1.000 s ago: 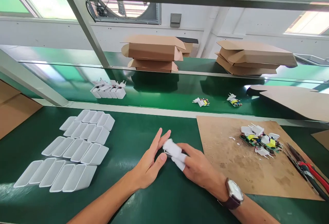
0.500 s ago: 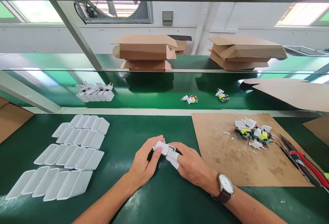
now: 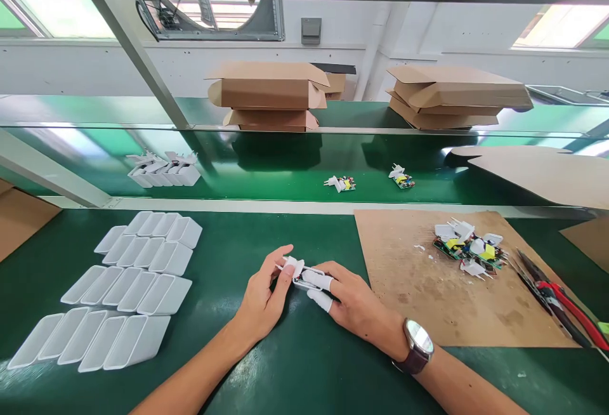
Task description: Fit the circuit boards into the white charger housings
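Above the green tabletop, both hands hold a white charger casing (image 3: pixel 304 283) with part of a circuit board visible inside. My left hand (image 3: pixel 262 296) pinches the white plug piece (image 3: pixel 295 266) at its left end, thumb on top. My right hand (image 3: pixel 360 306) wears white finger cots on thumb and index finger. Its index finger lies along the casing and the thumb is below; the other fingers are partly hidden. To the left stand rows of open white casings (image 3: pixel 137 342). A pile of circuit boards with white plug pieces (image 3: pixel 471 247) lies on the right.
Brown cardboard (image 3: pixel 394 301) lies under the pile, with red-and-black pliers (image 3: pixel 561 301) at its right edge. Behind a pale rail, a green belt (image 3: pixel 266 177) carries filled casings (image 3: pixel 164 171) and two board assemblies (image 3: pixel 343 183). Cardboard boxes (image 3: pixel 266 94) sit on the shelf above.
The casing has turned so its open side and the board inside show. My right index finger now lies along it. Items on the belt have shifted left.
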Motion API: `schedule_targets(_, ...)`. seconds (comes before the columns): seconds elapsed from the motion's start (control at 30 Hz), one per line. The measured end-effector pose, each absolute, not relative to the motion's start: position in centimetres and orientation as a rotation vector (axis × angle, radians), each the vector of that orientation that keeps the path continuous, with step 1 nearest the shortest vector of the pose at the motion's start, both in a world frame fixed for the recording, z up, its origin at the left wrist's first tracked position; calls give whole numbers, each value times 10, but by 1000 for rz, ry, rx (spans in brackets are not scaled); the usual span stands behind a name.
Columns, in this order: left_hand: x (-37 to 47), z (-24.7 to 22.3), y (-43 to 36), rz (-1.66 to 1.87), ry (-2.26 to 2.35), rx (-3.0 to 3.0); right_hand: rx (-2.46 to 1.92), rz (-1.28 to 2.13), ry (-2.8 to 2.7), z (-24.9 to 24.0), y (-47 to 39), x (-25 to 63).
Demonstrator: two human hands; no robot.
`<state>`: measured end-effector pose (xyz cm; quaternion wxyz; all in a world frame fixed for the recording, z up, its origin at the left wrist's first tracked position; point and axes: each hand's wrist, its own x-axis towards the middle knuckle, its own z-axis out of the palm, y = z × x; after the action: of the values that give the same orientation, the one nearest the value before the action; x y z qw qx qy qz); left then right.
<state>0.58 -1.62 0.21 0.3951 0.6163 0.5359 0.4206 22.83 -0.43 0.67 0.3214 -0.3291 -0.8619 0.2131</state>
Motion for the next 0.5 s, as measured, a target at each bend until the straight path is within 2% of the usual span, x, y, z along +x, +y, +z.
schedule_targets(0.1,8,-1,-16,1163,1303,1575,-891,731,-2118,6,-3,225)
schedule_targets(0.3,19,-12,-24,1347,1116,1992,-942,1757,-1307,11,0,217)
schedule_targets(0.37,21,-12,-26,1397,1077,2072,-894,1889,-1192,15,-2,215)
schedule_targets(0.5,20,-10,-25,1419,1102,2134,-838,1901,-1160,17,-4,211)
